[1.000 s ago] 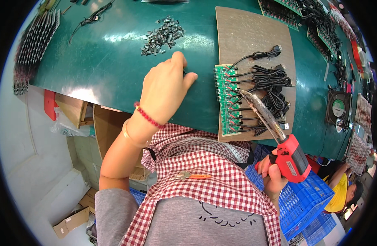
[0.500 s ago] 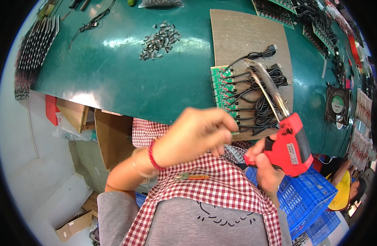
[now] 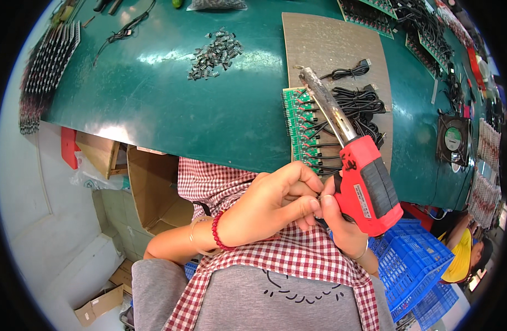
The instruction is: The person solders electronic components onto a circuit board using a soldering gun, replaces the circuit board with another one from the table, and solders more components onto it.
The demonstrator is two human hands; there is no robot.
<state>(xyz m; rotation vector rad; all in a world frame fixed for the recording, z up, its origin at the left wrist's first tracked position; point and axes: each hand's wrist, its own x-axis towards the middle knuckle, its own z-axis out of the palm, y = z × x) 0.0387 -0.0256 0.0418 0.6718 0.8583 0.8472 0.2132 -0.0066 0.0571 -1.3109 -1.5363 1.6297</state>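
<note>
My right hand (image 3: pixel 344 231) grips a red soldering gun (image 3: pixel 369 187) by its handle, its metal barrel slanting up and left over the work. My left hand (image 3: pixel 267 207) is closed, thumb and fingers pinched together, its tips meeting those of my right hand just below the board's front edge. Something small and dark shows between the fingertips, too hidden to name. Beyond my hands lies a green circuit board panel (image 3: pixel 297 118) with red and black wires along it. Coiled black cables (image 3: pixel 359 103) run from it to the right, partly hidden behind the gun.
Panel and cables rest on a brown wooden board (image 3: pixel 336 47) on the green table (image 3: pixel 154 105). A heap of small black-and-silver parts (image 3: pixel 216 54) lies far left of it. A fan (image 3: pixel 452 139) stands at right, blue crates (image 3: pixel 411 265) below. Another person in yellow (image 3: pixel 457 265) is at lower right.
My left hand has moved down and right to meet my right hand, and its fingers have closed. The soldering gun has shifted left and down, its barrel swinging left over the panel.
</note>
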